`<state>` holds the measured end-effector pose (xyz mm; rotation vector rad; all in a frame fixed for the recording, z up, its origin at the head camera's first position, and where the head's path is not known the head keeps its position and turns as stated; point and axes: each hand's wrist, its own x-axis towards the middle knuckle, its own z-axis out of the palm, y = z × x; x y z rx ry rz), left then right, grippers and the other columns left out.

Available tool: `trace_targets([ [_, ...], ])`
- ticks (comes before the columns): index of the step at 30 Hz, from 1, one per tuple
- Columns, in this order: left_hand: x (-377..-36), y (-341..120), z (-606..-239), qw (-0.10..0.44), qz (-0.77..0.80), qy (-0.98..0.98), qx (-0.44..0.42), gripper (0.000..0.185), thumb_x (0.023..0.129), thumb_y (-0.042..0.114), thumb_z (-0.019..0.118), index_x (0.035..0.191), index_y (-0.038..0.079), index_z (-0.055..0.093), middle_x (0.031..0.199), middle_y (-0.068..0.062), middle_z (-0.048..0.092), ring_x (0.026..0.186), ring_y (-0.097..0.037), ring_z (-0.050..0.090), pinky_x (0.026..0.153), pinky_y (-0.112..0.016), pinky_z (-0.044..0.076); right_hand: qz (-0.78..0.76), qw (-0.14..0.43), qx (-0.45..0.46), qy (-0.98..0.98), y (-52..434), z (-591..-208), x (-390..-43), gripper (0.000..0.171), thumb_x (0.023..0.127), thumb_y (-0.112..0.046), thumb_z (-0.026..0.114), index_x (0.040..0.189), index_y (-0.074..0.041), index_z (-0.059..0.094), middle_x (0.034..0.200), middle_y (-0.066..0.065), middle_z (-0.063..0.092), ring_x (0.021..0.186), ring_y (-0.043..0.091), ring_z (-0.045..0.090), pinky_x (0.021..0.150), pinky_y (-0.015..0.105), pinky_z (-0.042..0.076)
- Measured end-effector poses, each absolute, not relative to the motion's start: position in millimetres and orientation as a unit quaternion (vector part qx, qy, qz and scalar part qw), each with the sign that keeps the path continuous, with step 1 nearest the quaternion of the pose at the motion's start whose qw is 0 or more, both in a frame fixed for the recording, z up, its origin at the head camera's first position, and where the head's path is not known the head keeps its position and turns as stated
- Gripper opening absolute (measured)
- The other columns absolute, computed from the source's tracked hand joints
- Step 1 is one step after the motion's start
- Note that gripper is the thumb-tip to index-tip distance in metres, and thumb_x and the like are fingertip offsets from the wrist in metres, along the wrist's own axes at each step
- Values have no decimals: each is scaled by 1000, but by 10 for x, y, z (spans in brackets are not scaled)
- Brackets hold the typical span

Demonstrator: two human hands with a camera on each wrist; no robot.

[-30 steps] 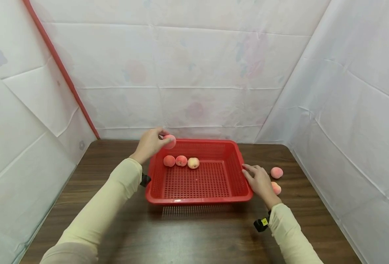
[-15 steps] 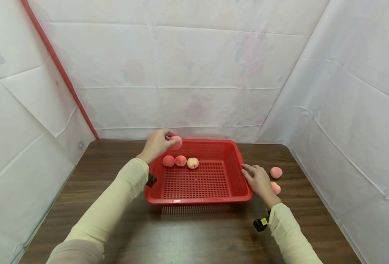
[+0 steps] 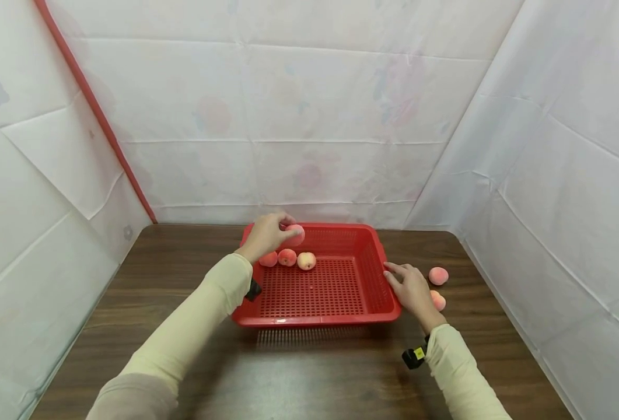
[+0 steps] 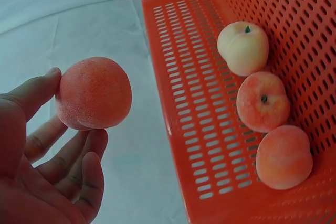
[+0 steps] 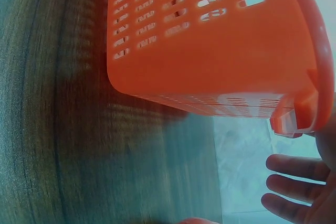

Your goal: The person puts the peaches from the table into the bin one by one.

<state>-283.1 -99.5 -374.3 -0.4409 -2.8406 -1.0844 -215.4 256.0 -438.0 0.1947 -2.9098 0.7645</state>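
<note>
Head view: the left hand (image 3: 267, 234) holds a peach (image 3: 294, 234) in its fingertips above the far left part of the red basket (image 3: 317, 318), over 3 peaches (image 3: 288, 257) lying in a row inside. The right hand (image 3: 411, 287) rests with relaxed fingers against the basket's right rim, with 2 loose peaches (image 3: 438, 276) on the table (image 3: 309, 373) just beside it.

Left wrist view: thumb and fingers (image 4: 79, 156) grasp the peach (image 4: 93, 93).

Right wrist view: straight fingers (image 5: 291, 184) grip nothing.
</note>
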Motion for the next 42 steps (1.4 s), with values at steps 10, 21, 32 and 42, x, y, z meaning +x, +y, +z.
trace_targets([
  [10,-2874,-849,-3835,-4,-366,-919,-147,35,92,31,67,121,10,65,119,-8,67,110,-27,61,93,-42,50,254,70,69,-962,2569,-4384,-2160,38,96,-30,60,130,-12,64,114,18,66,107,36,58,89,53,48],
  [21,-2918,-685,-3944,-34,-386,-911,-142,32,92,33,68,117,12,65,112,-5,67,100,-22,62,88,-40,51,253,74,67,-962,2568,-4393,-2167,37,96,-30,61,129,-13,65,113,17,67,106,35,59,88,52,49],
  [32,-2968,-513,-4108,-58,-381,-903,-190,31,92,35,67,115,16,67,117,-3,68,107,-20,63,93,-40,51,255,71,66,-962,2567,-4405,-2159,37,97,-30,60,130,-14,65,111,15,67,102,32,60,82,48,49],
  [42,-3005,-342,-4227,-71,-357,-909,-202,26,92,32,67,113,15,68,114,-3,69,102,-19,64,90,-37,53,256,81,71,-961,2561,-4392,-2147,36,96,-28,61,128,-14,65,110,15,68,97,31,60,81,47,49],
])
